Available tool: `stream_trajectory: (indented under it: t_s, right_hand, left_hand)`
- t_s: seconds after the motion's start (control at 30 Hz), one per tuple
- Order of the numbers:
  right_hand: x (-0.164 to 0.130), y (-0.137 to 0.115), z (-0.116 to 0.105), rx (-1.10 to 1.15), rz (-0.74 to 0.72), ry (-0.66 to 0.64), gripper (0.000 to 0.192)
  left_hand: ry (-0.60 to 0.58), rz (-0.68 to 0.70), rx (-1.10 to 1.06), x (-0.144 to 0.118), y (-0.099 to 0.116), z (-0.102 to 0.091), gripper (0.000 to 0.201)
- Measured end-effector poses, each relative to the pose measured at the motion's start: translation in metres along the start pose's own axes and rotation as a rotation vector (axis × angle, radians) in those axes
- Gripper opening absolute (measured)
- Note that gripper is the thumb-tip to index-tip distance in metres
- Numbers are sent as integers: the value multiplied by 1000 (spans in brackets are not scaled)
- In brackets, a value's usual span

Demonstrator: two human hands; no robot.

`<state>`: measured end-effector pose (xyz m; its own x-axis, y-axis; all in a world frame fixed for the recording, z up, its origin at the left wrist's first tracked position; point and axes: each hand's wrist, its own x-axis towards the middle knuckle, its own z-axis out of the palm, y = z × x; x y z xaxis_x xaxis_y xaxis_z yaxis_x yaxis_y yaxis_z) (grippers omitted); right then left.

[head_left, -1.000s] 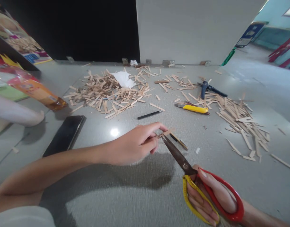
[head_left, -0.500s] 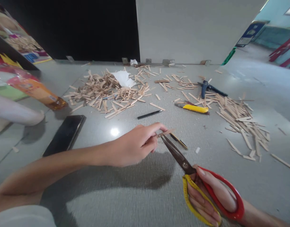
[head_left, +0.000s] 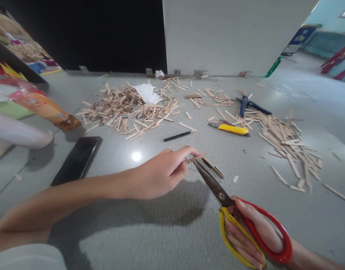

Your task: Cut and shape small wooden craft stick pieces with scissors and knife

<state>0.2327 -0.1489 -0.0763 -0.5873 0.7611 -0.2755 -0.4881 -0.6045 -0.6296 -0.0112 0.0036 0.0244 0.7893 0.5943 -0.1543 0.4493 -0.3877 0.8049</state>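
My left hand [head_left: 161, 174] pinches a short wooden stick [head_left: 199, 157] between thumb and forefinger, just above the grey floor. My right hand [head_left: 248, 236] grips scissors [head_left: 217, 189] with one red and one yellow handle loop. The dark blades point up and left, and their tips meet the stick right beside my left fingertips. A thin dark blade-like piece [head_left: 213, 168] lies on the floor just behind the scissor tips.
Heaps of wooden sticks lie at the back left [head_left: 127, 108] and at the right [head_left: 287, 140]. A yellow utility knife [head_left: 231, 129], a black pen [head_left: 178, 136], a blue glue gun [head_left: 247, 104], a black phone [head_left: 78, 159] and a snack packet [head_left: 39, 105] lie around. Someone's pale limb [head_left: 17, 133] rests at left.
Almost nothing differs; the scissors and my right hand have shifted very slightly to the right and down, with the blades still at the stick.
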Motion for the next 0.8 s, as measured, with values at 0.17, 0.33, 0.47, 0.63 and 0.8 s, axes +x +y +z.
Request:
stream_trajectory:
  t_s: [0.17,0.33,0.47,0.63,0.8]
  right_hand:
    - [-1,-1,0,-17,-15,9,80]
    - [1,-1,1,-46,-5,21,75]
    - [1,-2,3,-62,-1,52,79]
    - [1,-7,9,-126,35,107,77]
    - [0,-8,9,-191,42,147,77]
  left_hand:
    - [-2,6,-19,-1,1,0,45]
    - [-11,0,-25,-1,1,-1,47]
    - [-19,18,-28,-2,1,0,50]
    - [-16,37,-35,-4,-2,1,46]
    - [-33,35,16,-5,0,-1,38]
